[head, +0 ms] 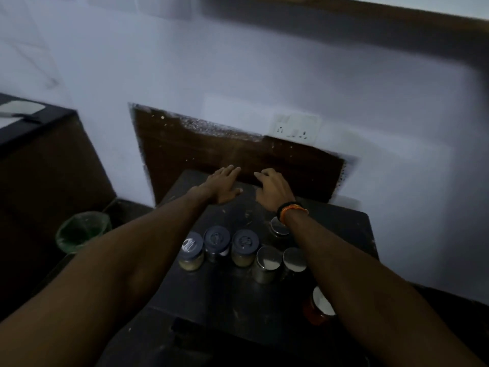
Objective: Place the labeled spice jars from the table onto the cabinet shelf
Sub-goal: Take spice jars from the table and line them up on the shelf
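Both arms reached forward over the dark bench, and both grips were empty. The left grip lay palm down with fingers stretched out flat, just above or on the bench's far part; contact could not be told. The right grip sat just beside it, fingers loosely curled, holding nothing, with an orange and black band on its wrist. The jars stood behind the grips, nearer the person and between the two forearms. Three blue-lid jars formed a row behind the left grip, the outer two holding something pale. To their right stood two steel-lid jars side by side, close under the right forearm. Another steel-lid jar sat just behind the right wrist, partly hidden by it. A red jar with a pale lid stood farthest back, beside the right forearm near the bench's edge. Labels were too blurred to read. Ahead of the grips a brown board leaned on the white wall, with a socket plate above it. Far left of the left grip, a green bin stood on the floor.
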A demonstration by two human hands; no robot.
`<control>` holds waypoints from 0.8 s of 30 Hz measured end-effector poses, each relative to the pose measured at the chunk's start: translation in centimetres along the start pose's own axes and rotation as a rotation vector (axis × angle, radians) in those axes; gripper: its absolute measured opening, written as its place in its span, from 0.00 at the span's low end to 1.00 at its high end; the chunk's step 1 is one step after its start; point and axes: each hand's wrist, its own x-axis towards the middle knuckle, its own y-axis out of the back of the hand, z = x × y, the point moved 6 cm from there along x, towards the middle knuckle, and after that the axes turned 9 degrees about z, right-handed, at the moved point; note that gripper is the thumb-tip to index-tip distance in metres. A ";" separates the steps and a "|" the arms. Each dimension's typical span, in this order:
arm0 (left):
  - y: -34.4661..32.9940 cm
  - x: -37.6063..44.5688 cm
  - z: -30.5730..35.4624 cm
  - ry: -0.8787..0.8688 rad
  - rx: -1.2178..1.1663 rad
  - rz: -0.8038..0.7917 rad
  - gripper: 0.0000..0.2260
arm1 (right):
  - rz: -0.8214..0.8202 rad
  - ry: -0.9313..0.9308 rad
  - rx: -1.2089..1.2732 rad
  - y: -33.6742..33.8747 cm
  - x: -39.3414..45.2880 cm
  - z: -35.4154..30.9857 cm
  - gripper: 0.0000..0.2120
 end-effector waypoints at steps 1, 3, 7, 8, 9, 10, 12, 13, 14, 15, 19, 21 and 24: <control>-0.9 -1.0 -0.9 0.032 -0.004 -0.015 0.35 | -0.034 0.017 0.014 -1.3 -0.5 -0.6 0.26; -2.4 -2.5 -2.4 0.089 -0.013 -0.033 0.34 | -0.091 0.033 0.036 -3.4 -1.4 -1.5 0.26; -5.1 -5.6 -4.8 0.194 -0.021 -0.068 0.35 | -0.161 0.087 0.081 -6.5 -3.2 -3.3 0.26; -5.6 -6.3 -5.4 0.214 -0.026 -0.074 0.35 | -0.178 0.100 0.091 -7.1 -3.7 -3.7 0.26; -6.1 -7.1 -5.9 0.240 -0.030 -0.075 0.36 | -0.201 0.113 0.099 -7.8 -4.1 -4.1 0.26; -6.5 -7.8 -6.3 0.263 -0.031 -0.078 0.36 | -0.221 0.122 0.107 -8.4 -4.5 -4.4 0.27; -7.4 -9.4 -7.3 0.317 -0.024 -0.085 0.36 | -0.260 0.131 0.131 -9.6 -5.3 -5.0 0.27; -7.8 -10.0 -7.7 0.339 -0.022 -0.094 0.37 | -0.279 0.132 0.142 -10.1 -5.8 -5.3 0.27; -8.2 -10.8 -8.3 0.360 -0.024 -0.107 0.37 | -0.299 0.134 0.152 -10.7 -6.3 -5.6 0.26; -8.6 -11.4 -8.7 0.372 -0.025 -0.122 0.38 | -0.311 0.134 0.161 -11.2 -6.7 -5.8 0.26; -9.8 -13.0 -10.7 0.402 -0.013 -0.174 0.45 | -0.316 0.128 0.192 -12.9 -7.5 -6.8 0.25; -10.0 -13.0 -11.6 0.387 0.009 -0.190 0.49 | -0.298 0.117 0.207 -13.4 -7.3 -7.2 0.25; -10.1 -12.5 -12.6 0.352 0.053 -0.246 0.55 | -0.291 0.096 0.220 -14.0 -7.0 -7.7 0.24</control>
